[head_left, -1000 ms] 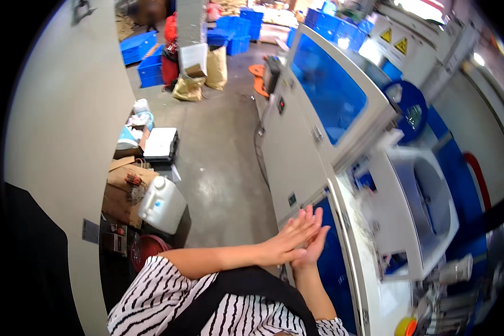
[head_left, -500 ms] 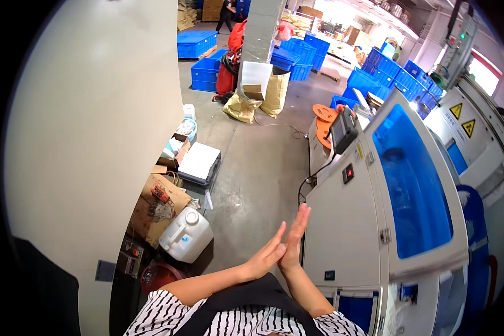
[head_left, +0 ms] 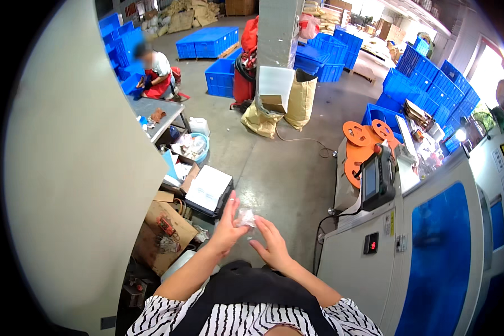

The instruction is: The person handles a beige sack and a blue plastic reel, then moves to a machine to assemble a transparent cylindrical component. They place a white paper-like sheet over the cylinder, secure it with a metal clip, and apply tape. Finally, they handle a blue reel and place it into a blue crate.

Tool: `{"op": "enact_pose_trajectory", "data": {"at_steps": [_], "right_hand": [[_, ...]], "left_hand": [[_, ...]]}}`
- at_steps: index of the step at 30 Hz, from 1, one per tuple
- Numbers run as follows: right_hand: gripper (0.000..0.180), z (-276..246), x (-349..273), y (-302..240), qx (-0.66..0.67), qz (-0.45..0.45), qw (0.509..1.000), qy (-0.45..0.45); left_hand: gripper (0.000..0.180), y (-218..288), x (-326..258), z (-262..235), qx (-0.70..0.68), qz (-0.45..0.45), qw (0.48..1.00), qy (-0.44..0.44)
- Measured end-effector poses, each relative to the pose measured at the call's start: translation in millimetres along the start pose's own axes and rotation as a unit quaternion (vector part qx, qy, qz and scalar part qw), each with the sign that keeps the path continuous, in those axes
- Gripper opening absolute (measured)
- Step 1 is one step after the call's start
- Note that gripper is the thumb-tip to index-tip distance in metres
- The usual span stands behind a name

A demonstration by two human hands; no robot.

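A small crumpled piece of clear plastic [head_left: 246, 217] is between my two hands, above the floor. My left hand [head_left: 225, 231] has it at the gap between the raised fingers and the thumb. My right hand [head_left: 272, 244] comes up to the plastic from the other side, its fingertips at the edge and its thumb spread apart below. Exactly how firmly the plastic is gripped does not show.
A white machine with a blue window [head_left: 439, 252] and a control pendant [head_left: 377, 178] stands at right, orange reels [head_left: 364, 137] beyond. On the left are a pale panel [head_left: 84, 157], a black case [head_left: 210, 190] and cardboard [head_left: 162, 229]. A person [head_left: 158, 73] sits farther off.
My hands, pressed palm to palm before, have parted and moved left, with the clear plastic now visible between them. The view has shifted, bringing a seated person and a grey table into sight.
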State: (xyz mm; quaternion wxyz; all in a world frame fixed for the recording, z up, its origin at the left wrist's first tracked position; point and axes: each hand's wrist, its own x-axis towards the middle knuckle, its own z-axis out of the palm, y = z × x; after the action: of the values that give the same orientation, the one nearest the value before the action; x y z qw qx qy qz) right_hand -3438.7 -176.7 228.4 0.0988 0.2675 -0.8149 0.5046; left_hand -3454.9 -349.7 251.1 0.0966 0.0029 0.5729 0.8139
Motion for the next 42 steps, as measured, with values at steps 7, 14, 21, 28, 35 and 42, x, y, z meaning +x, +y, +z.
{"op": "enact_pose_trajectory", "data": {"at_steps": [7,14,21,28,35,42], "right_hand": [[0.037,-31,155,134,0.071,0.009,0.982,-0.174],[0.038,-61,330,323,0.167,0.268,0.948,-0.043],[0.026,-163,486,511,0.356,0.381,0.803,0.287],[0.027,-155,641,717,0.379,0.542,0.722,0.201],[0.036,0,788,986,0.420,0.738,0.521,0.091],[0.044,145,833,1118,0.565,0.694,0.427,0.129]], "left_hand": [[0.103,-24,147,-26,-0.119,-0.118,0.985,0.032],[0.072,-19,440,-70,0.051,-0.202,0.978,-0.011],[0.041,-52,733,-88,0.032,-0.271,0.962,0.016],[0.036,-141,914,-133,-0.067,-0.370,0.919,0.121],[0.041,-241,1055,-196,-0.146,-0.408,0.828,0.357],[0.053,-363,1235,-261,-0.138,-0.431,0.817,0.357]]}}
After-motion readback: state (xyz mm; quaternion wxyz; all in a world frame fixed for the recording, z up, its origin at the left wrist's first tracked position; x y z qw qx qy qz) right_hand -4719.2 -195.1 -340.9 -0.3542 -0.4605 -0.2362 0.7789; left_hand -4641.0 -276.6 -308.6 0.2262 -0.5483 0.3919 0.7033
